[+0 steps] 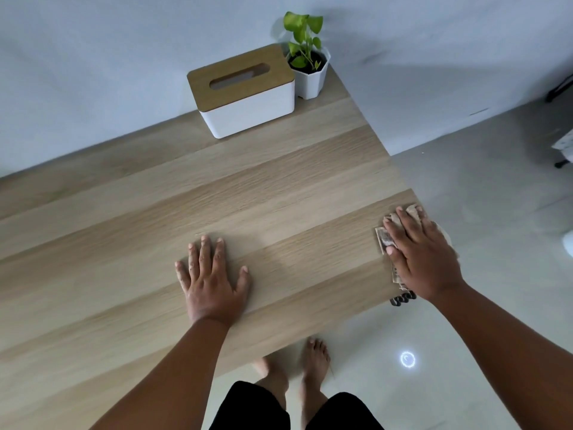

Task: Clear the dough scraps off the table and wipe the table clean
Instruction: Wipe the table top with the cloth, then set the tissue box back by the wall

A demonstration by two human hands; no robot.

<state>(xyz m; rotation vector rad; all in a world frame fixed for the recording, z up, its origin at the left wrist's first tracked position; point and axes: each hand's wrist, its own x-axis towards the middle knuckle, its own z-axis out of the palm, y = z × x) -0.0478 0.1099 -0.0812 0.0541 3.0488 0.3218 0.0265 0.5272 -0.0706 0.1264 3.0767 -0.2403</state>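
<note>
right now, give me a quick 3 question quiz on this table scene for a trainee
1. True or false: the left hand lies flat with its fingers spread on the bare table.
2. Which hand presses the cloth? A) left B) the right hand C) both
3. Fill in: the potted plant stands right beside the ____ with the wooden lid, at the far end of the table by the wall.

Key
1. True
2. B; the cloth sits at the table's right edge
3. tissue box
</note>
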